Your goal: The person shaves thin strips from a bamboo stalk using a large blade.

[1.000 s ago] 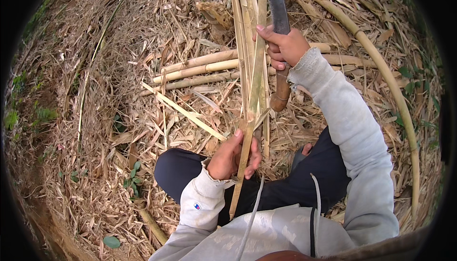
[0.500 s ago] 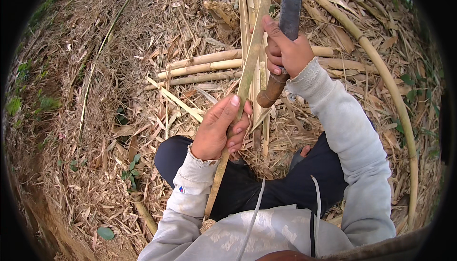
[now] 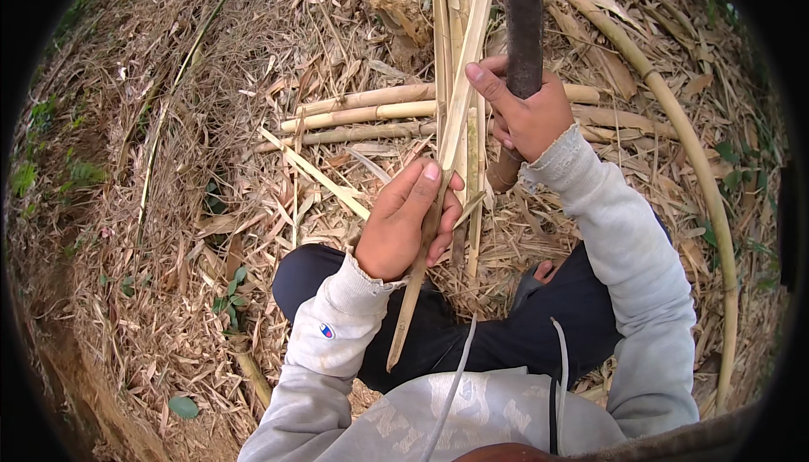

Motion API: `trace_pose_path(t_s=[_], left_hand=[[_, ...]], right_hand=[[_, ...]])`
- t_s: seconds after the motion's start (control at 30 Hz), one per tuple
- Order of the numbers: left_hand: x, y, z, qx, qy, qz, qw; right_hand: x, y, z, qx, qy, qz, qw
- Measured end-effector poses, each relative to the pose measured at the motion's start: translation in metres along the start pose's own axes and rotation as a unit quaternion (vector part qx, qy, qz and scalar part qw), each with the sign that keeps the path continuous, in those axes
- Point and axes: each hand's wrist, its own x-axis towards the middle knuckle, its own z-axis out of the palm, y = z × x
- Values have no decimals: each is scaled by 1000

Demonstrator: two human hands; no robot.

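My left hand [image 3: 406, 222] grips a long split bamboo strip [image 3: 459, 99] near its lower part; the strip runs up and away from my lap, its lower end pointing at my knee. My right hand [image 3: 527, 112] is closed around the wooden handle of a big dark-bladed knife [image 3: 522, 15], blade pointing up, right beside the strip. Several more thin bamboo strips [image 3: 444, 32] stand alongside the one I hold. I sit on the ground, in dark trousers and a grey sweatshirt.
Three cut bamboo poles [image 3: 362, 116] lie crosswise ahead of my hands. A long curved bamboo stem [image 3: 704, 184] arcs along the right side. Dry leaves, husks and shavings [image 3: 168, 209] cover the ground; a few green plants [image 3: 227, 293] grow at left.
My left hand has slid up the strip and tilted it, and my right hand has raised the knife closer to the strip's upper part. The view has moved nearer.
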Motion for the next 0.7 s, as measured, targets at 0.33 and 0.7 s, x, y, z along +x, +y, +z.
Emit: trace_pose_path(t_s=[0.33, 0.7], left_hand=[[-1, 0, -15, -76, 96, -32, 992], [-12, -4, -22, -56, 76, -7, 995]], right_hand=[[-21, 12, 14, -357, -183, -290, 869], [1, 27, 19, -417, -187, -293, 840]])
